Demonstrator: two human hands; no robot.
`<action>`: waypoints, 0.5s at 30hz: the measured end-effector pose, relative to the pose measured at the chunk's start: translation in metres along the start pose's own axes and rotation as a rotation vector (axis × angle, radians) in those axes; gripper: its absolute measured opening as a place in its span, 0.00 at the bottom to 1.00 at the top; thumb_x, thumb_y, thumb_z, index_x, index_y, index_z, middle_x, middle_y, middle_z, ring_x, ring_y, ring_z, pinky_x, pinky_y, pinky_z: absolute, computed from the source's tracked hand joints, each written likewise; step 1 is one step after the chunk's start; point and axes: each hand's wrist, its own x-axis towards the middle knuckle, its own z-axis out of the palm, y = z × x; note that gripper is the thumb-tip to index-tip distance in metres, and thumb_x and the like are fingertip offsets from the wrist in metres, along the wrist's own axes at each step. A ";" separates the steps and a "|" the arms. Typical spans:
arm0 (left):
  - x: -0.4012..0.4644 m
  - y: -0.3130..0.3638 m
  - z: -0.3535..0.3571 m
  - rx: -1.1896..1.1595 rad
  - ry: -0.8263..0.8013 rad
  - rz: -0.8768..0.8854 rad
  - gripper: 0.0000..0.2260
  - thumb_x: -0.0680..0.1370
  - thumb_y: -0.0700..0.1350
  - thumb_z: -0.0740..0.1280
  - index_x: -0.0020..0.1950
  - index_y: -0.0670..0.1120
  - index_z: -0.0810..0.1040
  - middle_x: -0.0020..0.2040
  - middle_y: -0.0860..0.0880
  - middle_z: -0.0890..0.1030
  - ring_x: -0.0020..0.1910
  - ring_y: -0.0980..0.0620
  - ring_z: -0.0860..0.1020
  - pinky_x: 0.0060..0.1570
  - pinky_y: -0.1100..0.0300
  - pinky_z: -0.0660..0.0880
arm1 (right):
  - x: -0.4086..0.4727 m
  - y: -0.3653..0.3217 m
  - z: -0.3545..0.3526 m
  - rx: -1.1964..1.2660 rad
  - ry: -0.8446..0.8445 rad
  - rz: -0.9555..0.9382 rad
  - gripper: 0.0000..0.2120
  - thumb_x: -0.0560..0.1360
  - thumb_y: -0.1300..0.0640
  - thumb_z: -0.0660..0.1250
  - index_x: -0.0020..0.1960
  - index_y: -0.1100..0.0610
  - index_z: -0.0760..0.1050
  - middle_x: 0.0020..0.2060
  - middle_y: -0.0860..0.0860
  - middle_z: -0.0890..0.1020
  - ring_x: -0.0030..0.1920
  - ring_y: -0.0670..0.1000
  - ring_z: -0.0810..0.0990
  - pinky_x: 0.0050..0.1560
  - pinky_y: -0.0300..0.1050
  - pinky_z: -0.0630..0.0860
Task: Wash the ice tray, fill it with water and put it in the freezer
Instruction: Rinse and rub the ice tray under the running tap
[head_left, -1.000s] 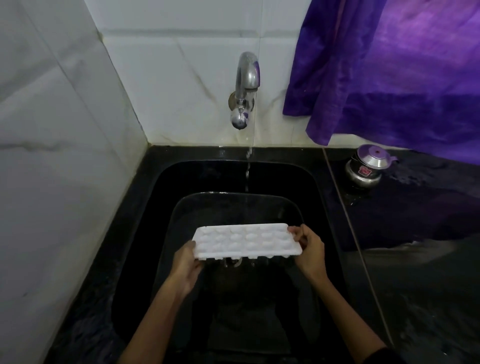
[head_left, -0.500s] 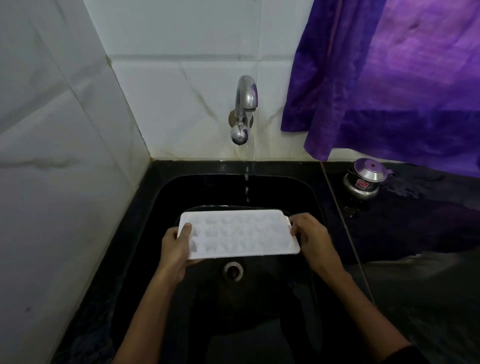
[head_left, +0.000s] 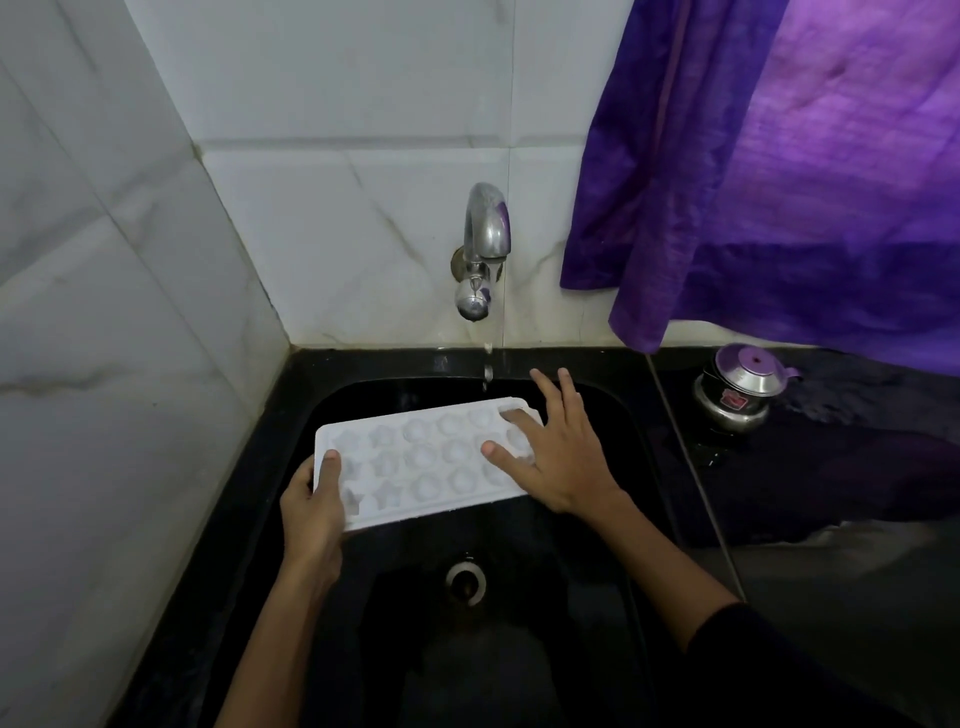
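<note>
A white ice tray (head_left: 415, 462) with star and round moulds is held face up over the black sink (head_left: 631, 415). My left hand (head_left: 311, 506) grips its left short edge, thumb on top. My right hand (head_left: 558, 449) lies flat on the tray's right end with fingers spread, not gripping. A thin stream of water falls from the chrome tap (head_left: 480, 249) just past the tray's far right corner.
The sink drain (head_left: 466, 578) sits below the tray. White marble tiles close off the left and the back. A purple cloth (head_left: 779, 171) hangs at the upper right. A small steel pot with a lid (head_left: 737, 387) stands on the wet black counter (head_left: 831, 467) right of the sink.
The tray has risen and moved toward the tap, its right end now tilted farther back. My right hand let go of the right edge and now rests spread on top of the tray.
</note>
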 end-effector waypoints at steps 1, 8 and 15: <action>0.001 0.002 0.000 -0.013 0.006 -0.001 0.13 0.81 0.46 0.60 0.63 0.42 0.75 0.53 0.45 0.78 0.46 0.48 0.77 0.47 0.55 0.73 | 0.005 -0.001 0.002 -0.028 0.001 -0.011 0.37 0.68 0.26 0.46 0.66 0.45 0.70 0.77 0.53 0.50 0.75 0.53 0.36 0.74 0.56 0.43; 0.008 0.007 0.001 -0.076 0.034 -0.005 0.13 0.81 0.46 0.60 0.61 0.42 0.76 0.49 0.46 0.79 0.40 0.54 0.77 0.38 0.59 0.73 | 0.030 -0.007 0.007 -0.076 0.095 -0.055 0.42 0.65 0.22 0.41 0.58 0.48 0.75 0.76 0.54 0.56 0.76 0.55 0.39 0.72 0.52 0.35; 0.009 0.007 0.005 -0.168 0.039 -0.046 0.15 0.81 0.47 0.60 0.65 0.41 0.73 0.52 0.46 0.78 0.40 0.54 0.77 0.41 0.58 0.74 | 0.040 -0.008 0.002 -0.117 0.087 -0.066 0.42 0.64 0.21 0.42 0.64 0.43 0.72 0.77 0.54 0.49 0.74 0.54 0.32 0.72 0.57 0.32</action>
